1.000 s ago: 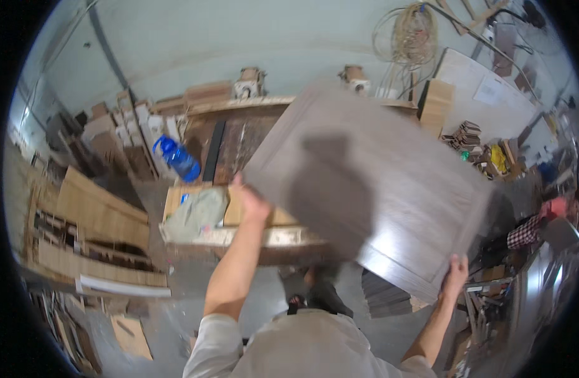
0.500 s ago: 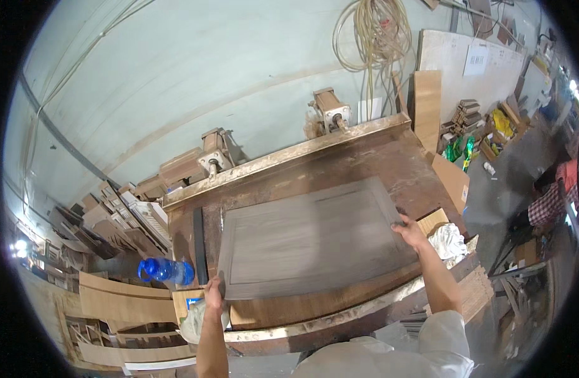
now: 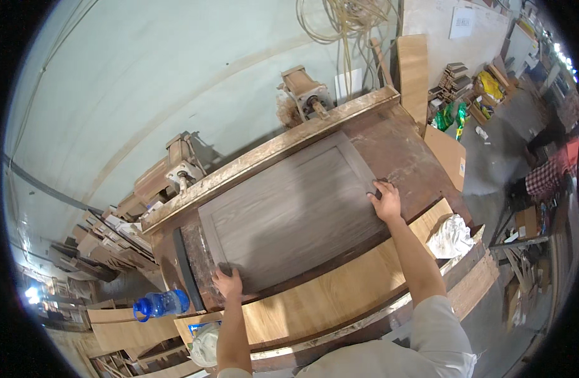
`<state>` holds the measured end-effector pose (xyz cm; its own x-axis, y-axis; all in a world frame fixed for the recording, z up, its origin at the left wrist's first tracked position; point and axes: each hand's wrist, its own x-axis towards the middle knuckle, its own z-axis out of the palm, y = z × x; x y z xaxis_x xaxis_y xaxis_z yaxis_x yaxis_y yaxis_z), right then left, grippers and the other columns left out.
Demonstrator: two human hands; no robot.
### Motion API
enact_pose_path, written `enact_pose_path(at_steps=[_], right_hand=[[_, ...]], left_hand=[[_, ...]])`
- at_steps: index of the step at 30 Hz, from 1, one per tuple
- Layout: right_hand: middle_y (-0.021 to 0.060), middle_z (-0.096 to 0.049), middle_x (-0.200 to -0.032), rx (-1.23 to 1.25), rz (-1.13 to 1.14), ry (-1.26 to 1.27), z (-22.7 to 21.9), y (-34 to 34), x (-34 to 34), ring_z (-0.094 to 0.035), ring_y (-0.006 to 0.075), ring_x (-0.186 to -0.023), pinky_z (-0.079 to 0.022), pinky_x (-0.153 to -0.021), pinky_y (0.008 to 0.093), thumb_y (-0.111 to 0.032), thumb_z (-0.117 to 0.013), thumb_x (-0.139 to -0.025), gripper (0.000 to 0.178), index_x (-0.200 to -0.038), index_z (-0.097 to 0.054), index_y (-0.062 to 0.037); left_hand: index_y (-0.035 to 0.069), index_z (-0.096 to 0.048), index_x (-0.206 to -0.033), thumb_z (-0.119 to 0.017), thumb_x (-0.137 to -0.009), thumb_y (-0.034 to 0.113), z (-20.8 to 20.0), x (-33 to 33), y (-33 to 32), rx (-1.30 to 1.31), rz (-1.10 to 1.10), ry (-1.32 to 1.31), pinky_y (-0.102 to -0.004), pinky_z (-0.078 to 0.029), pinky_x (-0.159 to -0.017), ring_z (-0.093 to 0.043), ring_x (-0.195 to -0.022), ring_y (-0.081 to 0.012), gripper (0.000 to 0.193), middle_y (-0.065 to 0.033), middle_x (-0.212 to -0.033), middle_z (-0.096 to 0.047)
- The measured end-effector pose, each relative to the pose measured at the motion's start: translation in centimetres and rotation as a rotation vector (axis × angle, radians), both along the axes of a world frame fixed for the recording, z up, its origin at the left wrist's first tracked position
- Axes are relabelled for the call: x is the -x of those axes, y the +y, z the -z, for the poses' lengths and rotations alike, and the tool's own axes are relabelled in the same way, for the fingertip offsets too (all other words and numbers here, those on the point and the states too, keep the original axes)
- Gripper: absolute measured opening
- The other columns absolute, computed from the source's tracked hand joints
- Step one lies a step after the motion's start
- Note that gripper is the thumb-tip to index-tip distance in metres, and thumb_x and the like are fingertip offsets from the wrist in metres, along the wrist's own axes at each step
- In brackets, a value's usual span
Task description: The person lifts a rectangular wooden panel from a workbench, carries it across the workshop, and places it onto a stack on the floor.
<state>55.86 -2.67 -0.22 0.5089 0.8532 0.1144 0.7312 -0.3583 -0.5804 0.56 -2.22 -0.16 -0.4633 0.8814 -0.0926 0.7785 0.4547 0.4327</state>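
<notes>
The left grip (image 3: pixel 228 283) touches one short end of the grey panel (image 3: pixel 289 214), and the right grip (image 3: pixel 385 201) touches the other; I can't tell if the fingers are squeezing it. The panel is on the counter (image 3: pixel 396 142), between the back rail (image 3: pixel 270 159) and the pale board (image 3: pixel 327 293). I think both grips should push the same amount, go slow, and keep the panel flat so its edges don't get bumped.

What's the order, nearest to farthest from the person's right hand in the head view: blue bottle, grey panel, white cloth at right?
1. Grey panel: its right end meets the right hand.
2. White cloth: right of that hand.
3. Blue bottle: far left.
</notes>
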Motion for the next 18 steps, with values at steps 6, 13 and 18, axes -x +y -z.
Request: enact_pose_path(at_steps=[6, 13, 18], right_hand=[[0.0153, -0.056, -0.126, 0.078, 0.023, 0.058, -2.1, -4.8, 0.1, -0.052, 0.0352, -0.115, -0.044, -0.099, 0.0429, -0.028, -0.076, -0.078, 0.052, -0.126, -0.061, -0.0136], [0.0164, -0.057, -0.122, 0.242, 0.048, 0.155, -3.9, 0.5, -1.9, -0.053, 0.0348, -0.117, -0.045, -0.098, 0.0429, -0.035, -0.076, -0.076, 0.059, -0.129, -0.059, -0.0162], [0.0126, -0.059, -0.114, -0.032, 0.046, -0.038, -1.0, 3.7, 0.5, -0.054, 0.0315, -0.110, -0.046, -0.095, 0.0411, -0.035, -0.079, -0.073, 0.049, -0.118, -0.067, -0.0181]], left_hand=[[0.008, -0.044, -0.136, -0.067, -0.085, 0.028, -0.8, 0.1, -5.2, -0.054, 0.140, 0.110, -0.0545, -0.036, -0.101, -0.042, -0.120, -0.0455, 0.060, -0.0257, -0.130, -0.043], [0.012, -0.043, -0.139, -0.067, -0.084, 0.036, 0.0, 0.6, 1.9, -0.063, 0.216, 0.174, -0.0540, -0.037, -0.100, -0.043, -0.118, -0.0441, 0.065, -0.0259, -0.128, -0.045], [0.014, -0.047, -0.138, -0.062, -0.087, 0.039, 0.3, 0.1, 5.5, -0.117, 0.146, 0.256, -0.0535, -0.038, -0.098, -0.045, -0.118, -0.0417, 0.059, -0.0219, -0.128, -0.048]])
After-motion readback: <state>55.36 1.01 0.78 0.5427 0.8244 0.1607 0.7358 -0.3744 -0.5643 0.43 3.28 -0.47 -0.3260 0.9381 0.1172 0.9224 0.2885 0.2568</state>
